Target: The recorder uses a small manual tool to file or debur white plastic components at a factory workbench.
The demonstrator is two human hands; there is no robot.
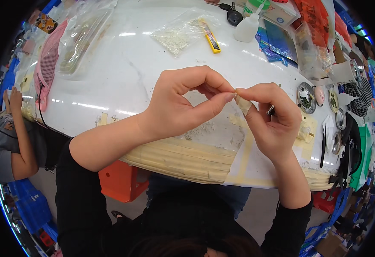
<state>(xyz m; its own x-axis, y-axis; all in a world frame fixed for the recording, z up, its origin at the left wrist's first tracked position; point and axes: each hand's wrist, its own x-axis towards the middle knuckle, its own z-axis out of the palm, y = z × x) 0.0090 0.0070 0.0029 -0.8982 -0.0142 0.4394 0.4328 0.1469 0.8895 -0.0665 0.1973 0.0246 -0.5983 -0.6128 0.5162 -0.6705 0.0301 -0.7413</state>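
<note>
Above the near part of the white table (140, 55), my two hands meet at the fingertips. My left hand (187, 96) pinches thumb against index finger. Facing it, my right hand (273, 115) pinches too, and whatever tiny thing is between the tips is too small to name. Beige tape (243, 104) wraps the tip of my right thumb. A small dark metallic piece (271, 110) shows among the curled fingers of my right hand; most of it is hidden. Below the hands, small bits are scattered on the table near its taped edge (183, 158).
Beyond my hands lie a clear bag of small white pieces (174, 40), a yellow box (211, 38) and a white squeeze bottle (247, 28). Round metal dishes (306, 97) stand at right. A pink mesh pouch (48, 64) lies left, near another person's arm (19, 124).
</note>
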